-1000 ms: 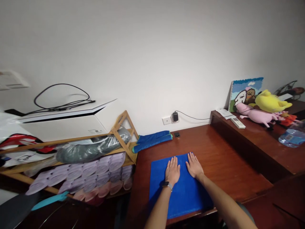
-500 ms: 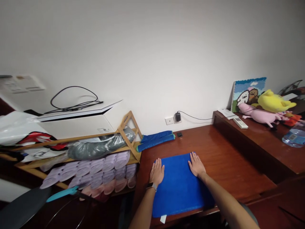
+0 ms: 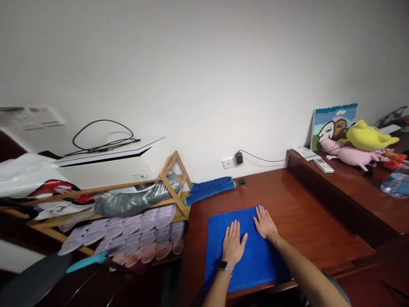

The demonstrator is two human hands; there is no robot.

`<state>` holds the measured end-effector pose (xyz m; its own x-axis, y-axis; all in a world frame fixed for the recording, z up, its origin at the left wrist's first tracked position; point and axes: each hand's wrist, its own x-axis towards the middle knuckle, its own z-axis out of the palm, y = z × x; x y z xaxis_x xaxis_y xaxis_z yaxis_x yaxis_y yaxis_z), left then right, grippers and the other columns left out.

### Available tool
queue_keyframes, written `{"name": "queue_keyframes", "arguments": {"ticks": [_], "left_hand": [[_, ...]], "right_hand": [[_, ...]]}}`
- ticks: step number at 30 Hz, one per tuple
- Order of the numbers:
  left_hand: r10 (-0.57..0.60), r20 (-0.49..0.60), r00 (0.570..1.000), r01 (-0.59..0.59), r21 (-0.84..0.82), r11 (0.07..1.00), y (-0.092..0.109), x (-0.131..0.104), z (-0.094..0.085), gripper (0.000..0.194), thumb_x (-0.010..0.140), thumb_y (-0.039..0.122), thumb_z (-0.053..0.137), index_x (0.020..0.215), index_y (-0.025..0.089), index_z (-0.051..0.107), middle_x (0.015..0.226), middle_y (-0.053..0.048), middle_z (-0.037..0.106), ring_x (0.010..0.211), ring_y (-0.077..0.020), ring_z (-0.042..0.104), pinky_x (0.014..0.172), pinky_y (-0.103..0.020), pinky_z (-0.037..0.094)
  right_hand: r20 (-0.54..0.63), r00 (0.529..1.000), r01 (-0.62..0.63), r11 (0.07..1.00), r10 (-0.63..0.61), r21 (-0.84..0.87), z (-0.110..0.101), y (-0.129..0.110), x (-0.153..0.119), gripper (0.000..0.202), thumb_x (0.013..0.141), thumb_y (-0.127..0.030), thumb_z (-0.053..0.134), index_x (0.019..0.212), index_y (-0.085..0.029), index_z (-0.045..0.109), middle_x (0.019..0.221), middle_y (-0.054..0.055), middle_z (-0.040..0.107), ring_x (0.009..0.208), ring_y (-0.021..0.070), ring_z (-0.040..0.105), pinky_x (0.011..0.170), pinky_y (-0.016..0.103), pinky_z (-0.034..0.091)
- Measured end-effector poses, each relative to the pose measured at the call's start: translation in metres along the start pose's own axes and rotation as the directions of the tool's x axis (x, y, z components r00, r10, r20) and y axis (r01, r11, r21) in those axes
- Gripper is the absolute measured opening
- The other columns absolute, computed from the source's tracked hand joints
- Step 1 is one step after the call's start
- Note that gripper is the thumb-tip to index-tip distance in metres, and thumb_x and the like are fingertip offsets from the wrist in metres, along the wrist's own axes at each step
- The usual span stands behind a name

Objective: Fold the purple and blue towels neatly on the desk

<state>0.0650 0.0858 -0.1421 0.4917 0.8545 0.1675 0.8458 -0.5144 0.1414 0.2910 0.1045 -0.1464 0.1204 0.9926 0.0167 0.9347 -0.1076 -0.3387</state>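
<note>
A blue cloth (image 3: 252, 273) lies spread flat on the brown wooden desk (image 3: 306, 213), close to its front edge. My left hand (image 3: 233, 247), with a watch (image 3: 225, 267) on the wrist, rests palm down on the left-middle part of the cloth, its fingers stretched out and its thumb apart. Flat on the cloth's far right corner is my right hand (image 3: 265, 223), fingers extended. Neither hand grips anything. Another dark blue cloth item with green edging (image 3: 209, 189) lies folded at the back left of the desk.
Left of the desk stands a wooden rack (image 3: 174, 183) with lilac slippers (image 3: 140, 224) and a white box (image 3: 108, 170). A plugged-in adapter (image 3: 239, 158) is on the wall. The raised shelf at right holds a remote (image 3: 324, 165), plush toys (image 3: 367, 136) and a bottle (image 3: 396, 183).
My left hand has moved right, from the cloth's left edge onto its inner area. My right hand has stayed at the far right corner. The camera view has shifted slightly.
</note>
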Motion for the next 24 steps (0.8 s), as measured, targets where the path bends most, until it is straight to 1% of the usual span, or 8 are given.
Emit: {"name": "queue_keyframes", "arguments": {"ticks": [4, 6, 8, 11, 15, 17, 20, 24], "left_hand": [[-0.102, -0.064, 0.993, 0.104, 0.039, 0.994, -0.054, -0.047, -0.008, 0.07, 0.106, 0.056, 0.029, 0.166, 0.018, 0.022, 0.169, -0.012, 0.032, 0.156, -0.0279, 0.029, 0.126, -0.053, 0.031], [-0.143, -0.078, 0.987, 0.147, 0.044, 0.988, -0.068, -0.065, -0.013, 0.072, 0.106, 0.057, 0.03, 0.166, 0.018, 0.021, 0.169, -0.012, 0.032, 0.156, -0.0275, 0.029, 0.126, -0.052, 0.032], [-0.162, -0.078, 0.984, 0.166, 0.042, 0.985, -0.07, -0.074, -0.018, 0.073, 0.106, 0.057, 0.029, 0.166, 0.016, 0.021, 0.169, -0.013, 0.031, 0.156, -0.0266, 0.029, 0.127, -0.05, 0.032], [-0.171, -0.07, 0.983, 0.174, 0.036, 0.984, -0.062, -0.075, -0.024, 0.072, 0.106, 0.057, 0.027, 0.165, 0.015, 0.025, 0.167, -0.014, 0.034, 0.156, -0.0258, 0.029, 0.127, -0.049, 0.03], [-0.178, -0.084, 0.981, 0.181, 0.041, 0.983, -0.056, -0.071, -0.026, 0.071, 0.107, 0.056, 0.025, 0.163, 0.013, 0.029, 0.166, -0.014, 0.037, 0.156, -0.0255, 0.03, 0.127, -0.048, 0.03], [-0.182, -0.09, 0.979, 0.186, 0.045, 0.981, -0.057, -0.071, -0.023, 0.072, 0.106, 0.057, 0.025, 0.162, 0.012, 0.031, 0.167, -0.015, 0.037, 0.156, -0.0255, 0.03, 0.128, -0.047, 0.029], [-0.177, -0.1, 0.979, 0.183, 0.052, 0.982, -0.06, -0.071, -0.018, 0.073, 0.106, 0.058, 0.024, 0.162, 0.011, 0.032, 0.167, -0.015, 0.036, 0.156, -0.0255, 0.03, 0.128, -0.047, 0.029], [-0.173, -0.1, 0.98, 0.18, 0.06, 0.982, -0.066, -0.072, -0.015, 0.071, 0.106, 0.056, 0.026, 0.163, 0.013, 0.031, 0.167, -0.013, 0.036, 0.156, -0.0256, 0.03, 0.128, -0.047, 0.029]], "right_hand": [[0.0, 1.0, -0.001, 1.0, 0.001, 0.009, 0.003, 0.002, 0.001, 0.078, 0.104, -0.053, 0.015, 0.163, -0.004, 0.024, 0.172, 0.016, 0.019, 0.161, 0.0242, 0.011, 0.13, 0.041, 0.009], [0.008, 1.0, -0.006, 1.0, 0.006, -0.006, 0.001, 0.002, 0.0, 0.078, 0.104, -0.053, 0.015, 0.163, -0.004, 0.024, 0.172, 0.016, 0.02, 0.16, 0.0244, 0.012, 0.129, 0.042, 0.009], [0.002, 1.0, -0.012, 0.999, 0.012, -0.031, -0.004, 0.001, -0.002, 0.077, 0.104, -0.052, 0.016, 0.164, -0.004, 0.024, 0.172, 0.016, 0.02, 0.16, 0.0246, 0.013, 0.129, 0.043, 0.007], [-0.056, 0.998, 0.02, 0.997, -0.024, -0.073, -0.017, -0.008, -0.009, 0.07, 0.104, -0.045, 0.019, 0.163, -0.008, 0.029, 0.172, 0.013, 0.021, 0.161, 0.0244, 0.012, 0.129, 0.046, 0.003], [-0.097, 0.986, 0.13, 0.989, -0.137, -0.07, -0.029, -0.025, -0.039, 0.065, 0.105, -0.039, 0.018, 0.161, -0.011, 0.035, 0.172, 0.01, 0.023, 0.16, 0.0226, 0.013, 0.13, 0.045, 0.004], [-0.102, 0.982, 0.158, 0.986, -0.162, -0.042, -0.025, -0.027, -0.063, 0.066, 0.107, -0.045, 0.016, 0.163, -0.014, 0.032, 0.172, 0.008, 0.024, 0.16, 0.0213, 0.014, 0.13, 0.043, 0.008], [-0.093, 0.984, 0.15, 0.989, -0.151, -0.009, -0.01, -0.019, -0.097, 0.072, 0.106, -0.057, 0.015, 0.165, -0.016, 0.025, 0.173, 0.006, 0.02, 0.16, 0.0215, 0.014, 0.131, 0.043, 0.013], [-0.016, 0.992, 0.122, 0.992, -0.122, -0.015, 0.003, -0.002, -0.118, 0.08, 0.105, -0.063, 0.016, 0.164, -0.01, 0.025, 0.171, 0.011, 0.022, 0.16, 0.0231, 0.016, 0.131, 0.042, 0.014]]}}
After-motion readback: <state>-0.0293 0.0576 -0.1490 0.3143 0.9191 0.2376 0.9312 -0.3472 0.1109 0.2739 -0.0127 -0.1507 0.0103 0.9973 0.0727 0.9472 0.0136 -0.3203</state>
